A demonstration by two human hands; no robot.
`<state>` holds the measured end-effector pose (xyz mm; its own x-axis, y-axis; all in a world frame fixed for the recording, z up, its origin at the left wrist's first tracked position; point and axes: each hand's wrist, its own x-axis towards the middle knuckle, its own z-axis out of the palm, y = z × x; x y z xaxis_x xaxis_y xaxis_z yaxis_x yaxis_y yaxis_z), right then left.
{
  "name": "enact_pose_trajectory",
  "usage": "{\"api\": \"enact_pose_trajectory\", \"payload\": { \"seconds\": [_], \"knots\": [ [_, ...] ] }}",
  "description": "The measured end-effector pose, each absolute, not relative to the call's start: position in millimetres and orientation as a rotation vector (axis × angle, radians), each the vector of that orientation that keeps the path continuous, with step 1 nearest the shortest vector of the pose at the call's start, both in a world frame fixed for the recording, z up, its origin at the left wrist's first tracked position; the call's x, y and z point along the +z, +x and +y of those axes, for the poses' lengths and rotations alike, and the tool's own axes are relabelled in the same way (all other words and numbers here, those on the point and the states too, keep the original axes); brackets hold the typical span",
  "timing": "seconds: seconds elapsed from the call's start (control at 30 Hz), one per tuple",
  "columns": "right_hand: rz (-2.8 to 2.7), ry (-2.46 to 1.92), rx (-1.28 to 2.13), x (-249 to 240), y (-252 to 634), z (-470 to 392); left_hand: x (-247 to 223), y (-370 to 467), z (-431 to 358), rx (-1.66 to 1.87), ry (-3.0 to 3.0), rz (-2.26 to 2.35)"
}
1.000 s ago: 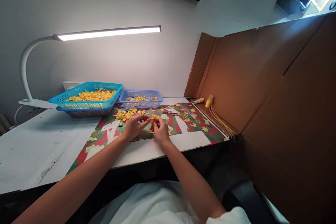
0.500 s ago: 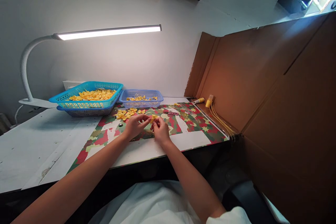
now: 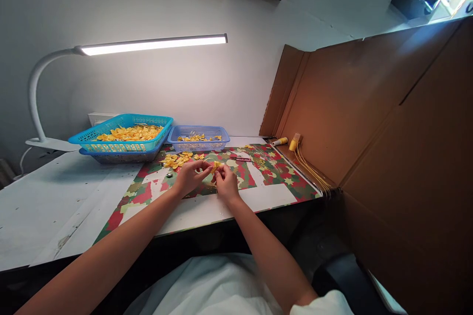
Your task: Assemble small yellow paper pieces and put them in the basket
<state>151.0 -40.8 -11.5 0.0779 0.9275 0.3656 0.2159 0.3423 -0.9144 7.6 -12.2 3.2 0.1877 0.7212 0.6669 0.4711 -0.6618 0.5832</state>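
My left hand (image 3: 191, 177) and my right hand (image 3: 226, 183) meet low over the camouflage-patterned table cover. Their closed fingertips pinch a small yellow ribbon bow (image 3: 216, 164) from either side. A thin pale strand loops beside the left fingers, too fine to make out fully. More yellow bows (image 3: 177, 160) lie loose just beyond my left hand. Past my right hand rests a small reddish-handled cutting tool (image 3: 240, 159). A small round metal piece (image 3: 169, 175) sits to the left of my left hand.
A turquoise basket (image 3: 121, 146) full of yellow pieces is stacked on a blue one. Beside it stands a smaller blue basket (image 3: 199, 145). A lamp (image 3: 155, 45) reaches overhead. Cardboard (image 3: 369, 108) walls the right side, near a yellow spool (image 3: 280, 141) and yellow cords (image 3: 312, 170).
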Motion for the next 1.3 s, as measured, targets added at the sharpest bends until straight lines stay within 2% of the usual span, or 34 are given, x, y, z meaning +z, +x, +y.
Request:
{"api": "enact_pose_trajectory", "payload": {
  "seconds": [1.3],
  "knots": [
    [-1.241,-1.080,0.971,-14,148,-36,3,9,-16,1.367,2.125,1.134]
  ]
}}
